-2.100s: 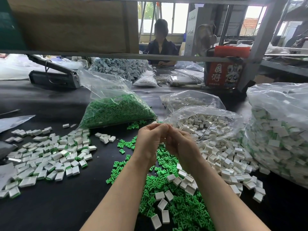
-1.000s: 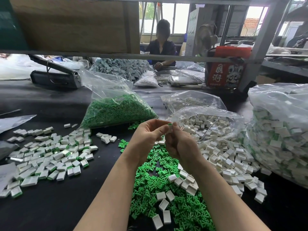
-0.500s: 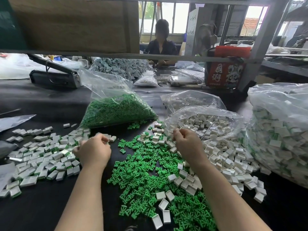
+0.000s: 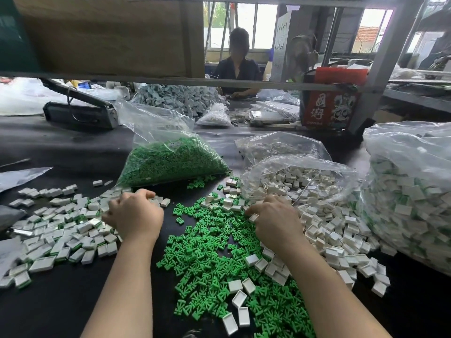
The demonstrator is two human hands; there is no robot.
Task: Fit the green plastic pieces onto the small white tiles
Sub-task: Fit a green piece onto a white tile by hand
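A black table (image 4: 61,301) is seen, and everything on it is placed here relative to the loose heap of green plastic pieces (image 4: 207,252) in its middle. To the far right of this heap a large clear bag of finished tiles (image 4: 410,203) is standing. Behind the heap a clear bag of green pieces (image 4: 168,162) is lying, and behind it to the right an open bag of small white tiles (image 4: 300,181) is found, from which tiles are spilled down along the right edge of the heap. To the left of the heap a spread of assembled tiles (image 4: 61,228) is laid (green edges are visible on many of them). The left hand (image 4: 134,215) is held with curled fingers at the near edge of this spread; whether something is gripped cannot be told. The right hand (image 4: 275,220) is kept at the right rear edge of the heap, and one white tile (image 4: 253,217) is pinched in its fingers.
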